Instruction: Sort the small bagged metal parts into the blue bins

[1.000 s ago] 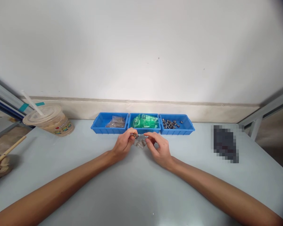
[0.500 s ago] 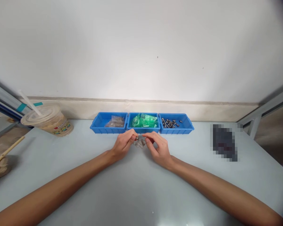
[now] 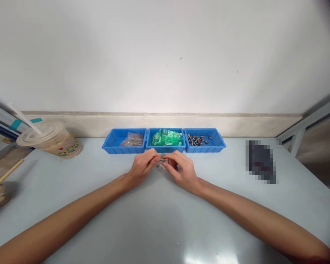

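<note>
My left hand is closed in a pinch, fingertips curled round something too small to name. Facing it, my right hand pinches with thumb and forefinger close to the left fingertips; what sits between them is hidden. Under and between both hands, small clear and metallic-looking pieces lie on the table, partly covered by the fingers. Just behind stands a blue bin with green plastic bags.
The left blue bin holds clear bags; the right one holds several small metal cylinders. A lidded drink cup with a straw stands at left. A blurred dark object lies at right. Behind rises a wall.
My right thumb and forefinger have come together and moved left to the left fingertips. The small part that showed at my left fingers is now mostly covered. The view has shifted slightly.
</note>
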Demonstrator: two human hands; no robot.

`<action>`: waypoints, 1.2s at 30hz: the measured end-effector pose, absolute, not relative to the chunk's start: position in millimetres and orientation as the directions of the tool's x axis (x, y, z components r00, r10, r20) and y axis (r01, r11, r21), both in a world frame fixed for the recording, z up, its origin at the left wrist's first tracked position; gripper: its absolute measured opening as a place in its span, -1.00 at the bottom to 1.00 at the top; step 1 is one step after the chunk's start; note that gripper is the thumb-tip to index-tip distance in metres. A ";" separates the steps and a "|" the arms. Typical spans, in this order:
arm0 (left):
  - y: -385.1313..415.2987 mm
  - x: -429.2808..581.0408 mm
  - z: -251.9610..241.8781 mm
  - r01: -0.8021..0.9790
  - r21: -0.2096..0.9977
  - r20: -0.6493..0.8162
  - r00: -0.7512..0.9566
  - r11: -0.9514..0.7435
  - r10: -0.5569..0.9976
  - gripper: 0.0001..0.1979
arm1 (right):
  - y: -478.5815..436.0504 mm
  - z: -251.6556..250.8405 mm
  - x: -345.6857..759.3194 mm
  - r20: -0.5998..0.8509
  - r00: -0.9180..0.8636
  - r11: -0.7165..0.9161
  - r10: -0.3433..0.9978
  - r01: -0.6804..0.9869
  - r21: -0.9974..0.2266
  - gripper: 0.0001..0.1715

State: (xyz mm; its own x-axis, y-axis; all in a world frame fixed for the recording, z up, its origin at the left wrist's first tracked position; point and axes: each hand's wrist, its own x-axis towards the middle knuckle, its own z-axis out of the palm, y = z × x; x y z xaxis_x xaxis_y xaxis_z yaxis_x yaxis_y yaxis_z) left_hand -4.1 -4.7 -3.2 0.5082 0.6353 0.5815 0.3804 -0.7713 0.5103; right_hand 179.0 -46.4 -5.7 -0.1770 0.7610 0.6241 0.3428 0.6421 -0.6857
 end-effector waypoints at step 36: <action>-11.8 -3.7 -0.1 0.390 0.490 0.699 0.360 -0.780 0.619 -0.80 | -48.9 1.0 179.7 0.558 -0.104 0.544 0.823 0.428 -0.722 -0.72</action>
